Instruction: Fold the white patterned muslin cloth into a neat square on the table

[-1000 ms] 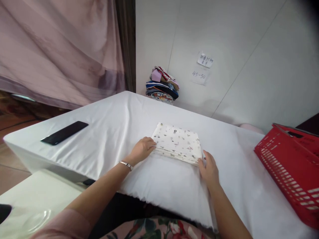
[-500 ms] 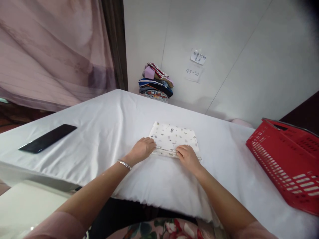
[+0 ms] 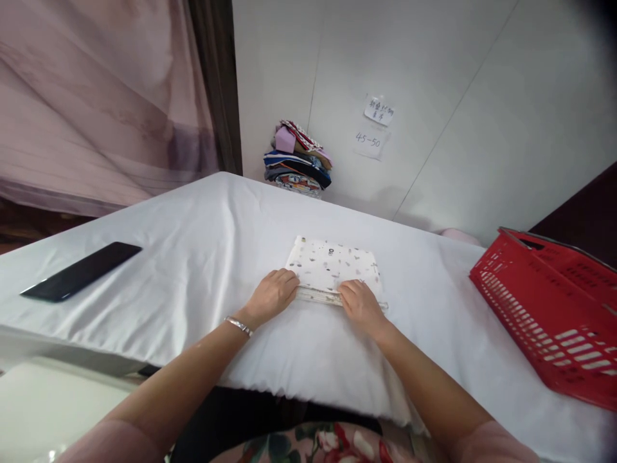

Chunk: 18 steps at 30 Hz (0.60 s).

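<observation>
A folded white cloth (image 3: pixel 332 262) with small scattered prints lies flat on the white-covered table (image 3: pixel 193 238) in front of me. Its layered near edge faces my body. My left hand (image 3: pixel 274 292) grips the near left corner, fingers closed on the fabric. Farther right along the same edge, my right hand (image 3: pixel 360 305) pinches the top layer between thumb and fingers. The fingertips of both hands are partly hidden against the cloth.
To the right stands a red plastic basket (image 3: pixel 549 308). On the left lies a flat black device (image 3: pixel 81 273). Behind the table, a pile of folded fabrics (image 3: pixel 296 161) rests against the wall, with paper notes (image 3: pixel 373 132) taped beside it.
Both hands keep their hold on the folded cloth's near edge, with only slight finger shifts. My view has turned a little, so the surroundings sit slightly farther left.
</observation>
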Available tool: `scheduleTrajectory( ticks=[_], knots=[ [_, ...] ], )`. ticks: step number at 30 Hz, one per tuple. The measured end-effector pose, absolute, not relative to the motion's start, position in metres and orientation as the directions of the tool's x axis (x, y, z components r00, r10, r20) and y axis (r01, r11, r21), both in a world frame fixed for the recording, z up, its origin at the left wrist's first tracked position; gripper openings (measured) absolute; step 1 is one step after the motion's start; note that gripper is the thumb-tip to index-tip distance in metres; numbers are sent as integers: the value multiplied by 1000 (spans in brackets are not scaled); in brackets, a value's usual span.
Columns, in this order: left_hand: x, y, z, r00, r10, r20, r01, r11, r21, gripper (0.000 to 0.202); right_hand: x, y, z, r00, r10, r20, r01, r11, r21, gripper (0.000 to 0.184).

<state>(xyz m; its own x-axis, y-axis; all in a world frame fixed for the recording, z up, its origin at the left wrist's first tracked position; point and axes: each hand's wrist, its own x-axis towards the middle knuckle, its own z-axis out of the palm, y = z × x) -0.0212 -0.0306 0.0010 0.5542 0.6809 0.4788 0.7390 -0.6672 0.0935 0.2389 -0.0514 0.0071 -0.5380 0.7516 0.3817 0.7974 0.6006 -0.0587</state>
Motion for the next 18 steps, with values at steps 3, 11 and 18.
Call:
scheduleTrajectory(
  ticks=[3, 11, 18],
  knots=[
    [-23, -32, -1, 583, 671, 458, 731, -679, 65, 24, 239, -53, 4, -567, 737, 367, 772, 631, -75, 22],
    [-23, -32, -5, 590, 667, 455, 733, -679, 43, 23, 240, -54, -4, -537, 754, 379, 780, 615, -118, 22],
    [-26, -34, -6, 579, 663, 473, 719, -690, 87, 25, 241, -60, -10, -503, 765, 404, 786, 599, -155, 27]
  ],
)
